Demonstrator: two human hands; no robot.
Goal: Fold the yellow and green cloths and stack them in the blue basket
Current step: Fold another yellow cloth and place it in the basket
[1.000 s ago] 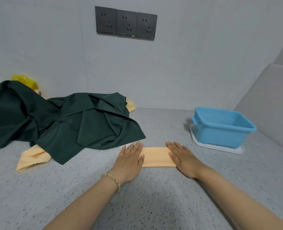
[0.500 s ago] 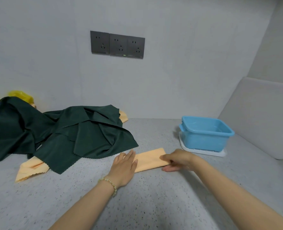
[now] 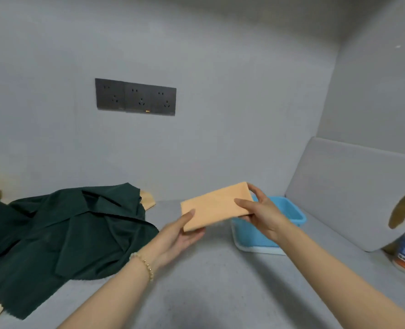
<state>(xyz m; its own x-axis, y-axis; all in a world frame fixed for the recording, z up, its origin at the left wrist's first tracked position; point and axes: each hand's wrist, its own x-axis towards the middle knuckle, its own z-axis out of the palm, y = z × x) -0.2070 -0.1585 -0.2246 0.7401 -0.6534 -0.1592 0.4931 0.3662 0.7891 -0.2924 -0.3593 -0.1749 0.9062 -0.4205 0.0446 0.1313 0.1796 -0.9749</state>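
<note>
Head view: the folded yellow cloth (image 3: 214,206), flat on the counter (image 3: 208,286) a second ago, is now lifted clear, just left of and partly over the blue basket (image 3: 291,211). The left hand (image 3: 180,233) pinches its near corner and the right hand (image 3: 260,214) pinches its far end (thumbs on top). Placing it in the basket looks next. The cloth is a thin, matte rectangle. The green cloths (image 3: 66,233), slick and crumpled, lie well left of the basket.

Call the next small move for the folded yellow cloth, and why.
Probably move the folded yellow cloth right and lower it into the blue basket. The left hand and right hand hold it by its ends, clear of the counter, folded flat, and the basket sits just behind the right hand.
</note>
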